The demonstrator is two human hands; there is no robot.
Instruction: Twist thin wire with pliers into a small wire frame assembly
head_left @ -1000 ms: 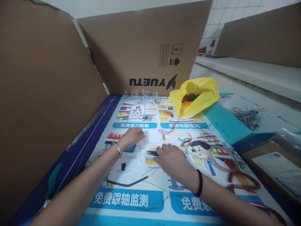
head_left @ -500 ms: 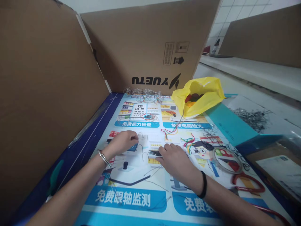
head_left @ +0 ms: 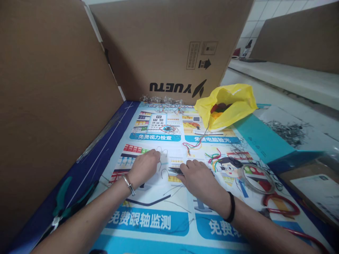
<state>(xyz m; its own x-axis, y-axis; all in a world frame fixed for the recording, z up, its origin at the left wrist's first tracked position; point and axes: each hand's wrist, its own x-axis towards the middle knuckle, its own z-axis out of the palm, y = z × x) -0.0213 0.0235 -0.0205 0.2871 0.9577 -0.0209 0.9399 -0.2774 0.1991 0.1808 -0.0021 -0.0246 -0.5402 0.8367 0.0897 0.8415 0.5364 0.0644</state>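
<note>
My left hand [head_left: 148,165], with a silver bangle at the wrist, is closed in a pinch over the printed sheet [head_left: 148,220]; a thin curved wire [head_left: 160,165] shows at its fingertips. Dark, pointed tweezers [head_left: 174,170] stick out to the left from my right hand [head_left: 197,178], whose fingers are wrapped round them. A black band circles my right wrist. Thin bent wires [head_left: 164,173] lie on the sheet between the two hands. Red, green and yellow threads [head_left: 213,158] lie beyond my right hand.
A yellow bag [head_left: 230,109] stands at the back right. Teal-handled pliers [head_left: 62,203] lie at the left, red-handled scissors [head_left: 282,208] and a tape roll [head_left: 258,179] at the right. Cardboard walls [head_left: 164,46] rise behind and left. A wire pile [head_left: 288,132] sits far right.
My left hand has moved slightly right and nearer to the wires and the tweezers. My right hand has barely moved. More of the pliers shows as the view shifted slightly.
</note>
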